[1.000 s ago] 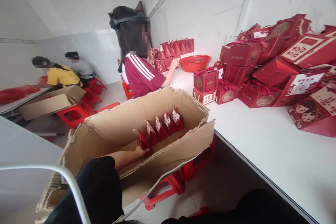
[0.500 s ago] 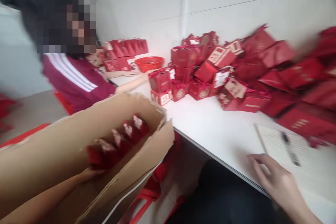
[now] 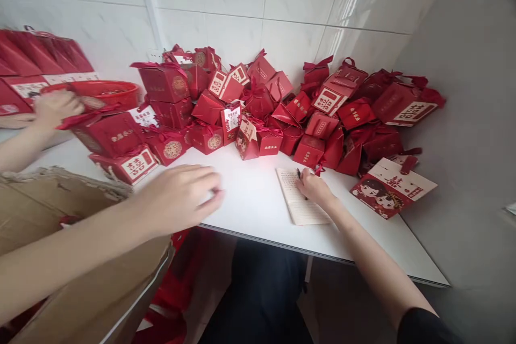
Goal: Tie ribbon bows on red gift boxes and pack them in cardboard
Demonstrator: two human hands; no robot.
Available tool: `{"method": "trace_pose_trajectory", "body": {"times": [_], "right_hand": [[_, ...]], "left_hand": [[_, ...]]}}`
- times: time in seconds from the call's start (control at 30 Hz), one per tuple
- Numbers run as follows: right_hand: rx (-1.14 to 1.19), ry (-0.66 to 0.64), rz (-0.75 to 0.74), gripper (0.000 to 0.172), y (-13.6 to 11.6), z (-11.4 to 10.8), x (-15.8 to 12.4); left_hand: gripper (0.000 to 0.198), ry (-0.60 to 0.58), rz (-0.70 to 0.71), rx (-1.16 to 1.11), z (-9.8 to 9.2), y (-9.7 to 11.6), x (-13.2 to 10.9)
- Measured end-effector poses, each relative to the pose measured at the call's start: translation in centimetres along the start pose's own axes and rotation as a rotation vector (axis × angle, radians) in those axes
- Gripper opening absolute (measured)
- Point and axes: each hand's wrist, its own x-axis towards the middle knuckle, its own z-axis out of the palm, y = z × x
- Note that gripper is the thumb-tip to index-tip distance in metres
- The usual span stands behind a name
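Note:
My right hand (image 3: 313, 187) rests on a small lined notepad (image 3: 299, 205) on the white table (image 3: 258, 209), its fingers closed on a dark pen (image 3: 299, 174). My left hand (image 3: 181, 198) hovers over the table's front edge, blurred by motion, fingers loosely curled with nothing seen in them. Under my left forearm is a big open cardboard box (image 3: 64, 236). A heap of red gift boxes (image 3: 258, 113) lies along the tiled wall behind both hands.
Another person's hand (image 3: 54, 107) reaches by a red plastic basin (image 3: 107, 94) at the left. A flat red-and-white printed box (image 3: 393, 188) lies to the right of the notepad. A grey wall closes off the right side.
The view swung right from the cardboard box to the table. My left hand came out of the box and over the table; my right hand reached the notepad and closed on the pen.

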Motion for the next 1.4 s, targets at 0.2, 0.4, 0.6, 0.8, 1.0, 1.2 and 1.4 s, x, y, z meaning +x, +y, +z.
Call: {"method": "trace_pose_trajectory", "body": {"times": [0.2,0.4,0.6,0.8,1.0,1.2,1.4], "right_hand": [[0.324,-0.042,-0.007,0.025,2.3,-0.3,0.8],[1.011,-0.122,0.083,0.022,1.9,-0.1,0.8],[1.115,-0.103,0.149,0.038,0.9,1.7,-0.3],[0.851,-0.068,0.287,0.032,0.3,2.0,-0.2],[0.481,0.013,0.207,0.038,-0.1,2.2,-0.2],[0.397,-0.023,0.153,0.034,0.1,2.5,-0.2],[0.4,-0.02,0.135,0.033,0.3,2.6,-0.2]], "left_hand": [[0.026,-0.156,-0.015,-0.218,14.9,1.9,11.9],[0.046,-0.264,-0.188,-0.477,21.9,1.4,14.3],[0.048,-0.329,-0.125,-0.568,22.3,0.0,14.1],[0.043,-0.357,-0.135,-0.58,22.3,0.0,14.1],[0.042,-0.354,-0.137,-0.598,22.3,0.0,14.1],[0.041,-0.374,-0.157,-0.595,22.2,0.1,14.2],[0.042,-0.369,-0.164,-0.597,22.2,0.2,14.2]]}}
